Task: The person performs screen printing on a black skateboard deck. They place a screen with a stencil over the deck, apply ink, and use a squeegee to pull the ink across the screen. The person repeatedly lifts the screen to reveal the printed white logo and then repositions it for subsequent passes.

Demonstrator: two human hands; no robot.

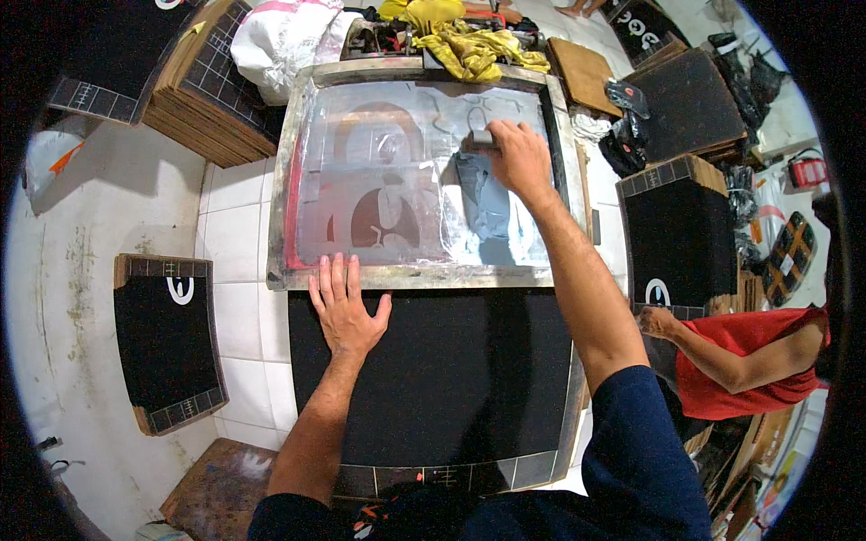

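A screen-printing frame (pixel 424 278) lies before me, its pale mesh (pixel 311 194) showing brownish curved stencil shapes. My left hand (pixel 347 302) is flat on the frame's near rail, fingers spread, holding nothing. Out over the far right of the mesh, my right hand (pixel 521 160) is closed on a small dark grey block (pixel 483 139), whose exact kind I cannot make out. Wet, bluish streaks and a dark shadow run down the mesh below it. Under the frame's near side, a black board (pixel 433 379) with white grid lines along its near edge extends toward me.
Yellow cloth (pixel 460 50) drapes over the frame's far end, beside a white sack (pixel 284 45). Board stacks stand at the far left (pixel 212 99) and right (pixel 681 225). A single black board (pixel 169 338) rests at left. A person in a red top (pixel 749 361) works at right.
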